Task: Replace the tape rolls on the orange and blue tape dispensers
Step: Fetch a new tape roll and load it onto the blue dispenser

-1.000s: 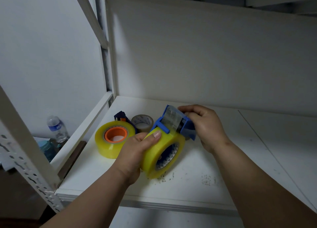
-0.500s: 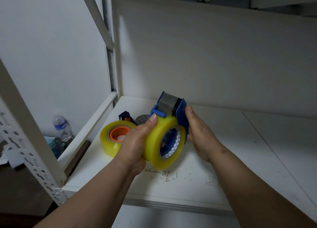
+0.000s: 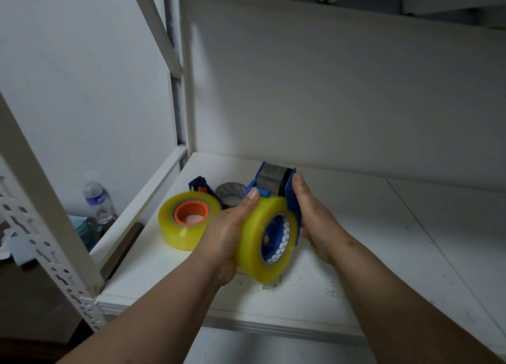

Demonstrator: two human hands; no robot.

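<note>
The blue tape dispenser (image 3: 273, 176) is held up above the white shelf (image 3: 397, 254) with a yellow tape roll (image 3: 250, 243) on its hub. My left hand (image 3: 226, 232) grips the roll from the left, thumb on top near the roller. My right hand (image 3: 315, 221) holds the dispenser's blue side plate from the right, its far fingers hidden. The orange tape dispenser (image 3: 191, 213) lies on the shelf to the left with another yellow roll (image 3: 178, 235) around its orange hub.
A small, nearly used-up tape roll (image 3: 231, 192) lies behind the orange dispenser. A perforated shelf post (image 3: 41, 199) stands at the left, with a water bottle (image 3: 97, 199) on the floor beyond. Specks of debris dot the shelf front.
Both hands lifted the blue dispenser and its yellow roll off the shelf and turned it upright. My right hand shifted from the cutter head to the side plate.
</note>
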